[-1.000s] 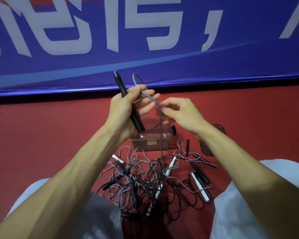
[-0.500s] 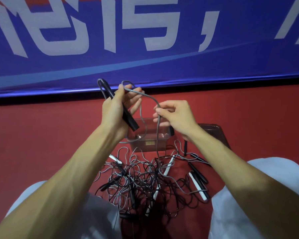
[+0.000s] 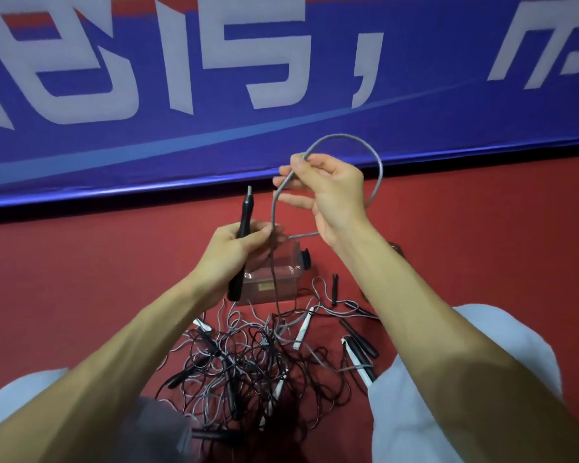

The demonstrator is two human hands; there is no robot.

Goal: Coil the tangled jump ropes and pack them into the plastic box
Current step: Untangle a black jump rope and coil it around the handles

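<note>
One left hand (image 3: 238,248), one right hand (image 3: 331,192), one plastic box (image 3: 291,282), one tangled rope pile (image 3: 248,362), one banner (image 3: 415,111).

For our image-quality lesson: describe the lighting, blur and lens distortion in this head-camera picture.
Head view: even light, no hard shadows or glare; the wide-angle lens makes the near forearms loom large; the grey rope loop is sharp, the banner lettering and tangled ropes slightly soft.

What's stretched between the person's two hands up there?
A grey rope: in the head view it runs from the left hand, which grips a black handle, up to the right hand, which pinches it.
</note>
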